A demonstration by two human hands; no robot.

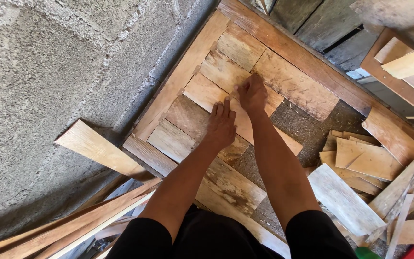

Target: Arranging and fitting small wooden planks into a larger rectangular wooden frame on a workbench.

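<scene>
Left hand [220, 125] flat, right hand [252, 93] fingertips pressed on pale angled wooden slat [212, 93] | risk: slat could have slid under uneven pressure, splinters likely.

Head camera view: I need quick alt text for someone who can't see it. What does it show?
Seen from above, a person presses both hands flat on a pale wooden board: left hand, right hand, board. The board lies among other short boards inside a wooden frame beside a rough concrete wall. Loose wood offcuts are piled to the right.
</scene>
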